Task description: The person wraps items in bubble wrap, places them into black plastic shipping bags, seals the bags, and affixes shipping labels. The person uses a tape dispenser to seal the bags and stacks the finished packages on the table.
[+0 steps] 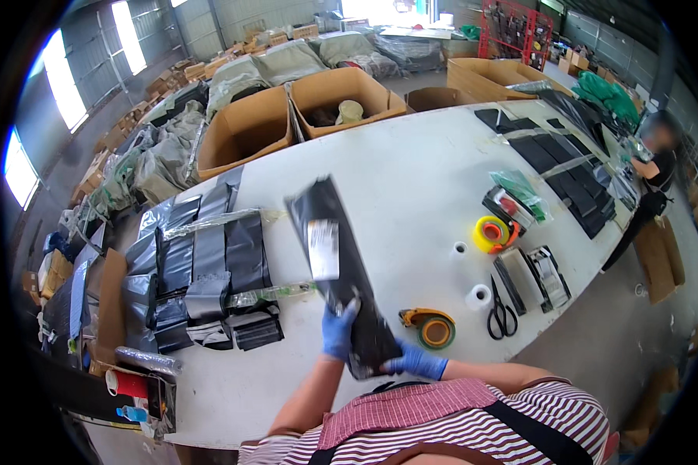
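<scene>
A long black plastic mailer bag (340, 256) with a white printed label is held up over the white table (395, 194), tilted so its far end leans left. My left hand (339, 329), in a blue glove, grips its left edge with the thumb on top. My right hand (415, 361), also gloved in blue, is closed on the near end at the right; some of its fingers are hidden by the bag. Just right of that hand lies an orange tape dispenser (430, 325) with a roll in it.
Black bags (209, 271) lie under tape at the left. Black scissors (502, 310), white rolls (478, 295), a yellow tape roll (491, 233) and more black bags (558, 167) occupy the right. Large cardboard boxes (244, 128) line the far edge. Another person (655, 170) stands at far right.
</scene>
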Available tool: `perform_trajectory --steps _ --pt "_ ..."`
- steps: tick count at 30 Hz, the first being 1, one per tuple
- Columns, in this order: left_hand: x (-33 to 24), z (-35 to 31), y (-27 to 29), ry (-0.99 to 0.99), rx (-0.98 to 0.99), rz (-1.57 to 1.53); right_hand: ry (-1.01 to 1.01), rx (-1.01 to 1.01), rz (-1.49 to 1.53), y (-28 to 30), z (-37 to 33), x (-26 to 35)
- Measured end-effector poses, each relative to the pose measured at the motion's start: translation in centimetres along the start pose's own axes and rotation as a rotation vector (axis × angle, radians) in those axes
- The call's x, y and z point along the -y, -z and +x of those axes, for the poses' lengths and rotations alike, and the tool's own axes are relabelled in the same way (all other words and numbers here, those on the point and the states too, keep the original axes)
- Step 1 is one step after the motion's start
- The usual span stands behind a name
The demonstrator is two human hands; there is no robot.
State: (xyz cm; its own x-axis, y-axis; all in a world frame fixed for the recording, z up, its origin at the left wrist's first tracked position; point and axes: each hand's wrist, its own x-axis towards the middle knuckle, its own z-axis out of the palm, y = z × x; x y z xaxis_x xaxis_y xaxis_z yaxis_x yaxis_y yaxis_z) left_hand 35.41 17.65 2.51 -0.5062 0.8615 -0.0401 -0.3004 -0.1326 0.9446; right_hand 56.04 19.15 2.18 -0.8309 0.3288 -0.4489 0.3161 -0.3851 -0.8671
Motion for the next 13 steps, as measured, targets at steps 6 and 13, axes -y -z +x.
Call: perform_trajectory --steps 6,13 --pt "-23.2 22.1 -6.0 -0.449 -0.104 -0.027 0.901 -0.390 0.475 8.7 8.8 29.3" --pt "-20.9 6.3 -1.7 -1.149 0.202 1.005 0.881 -0.213 0.235 6.6 9.5 28.7"
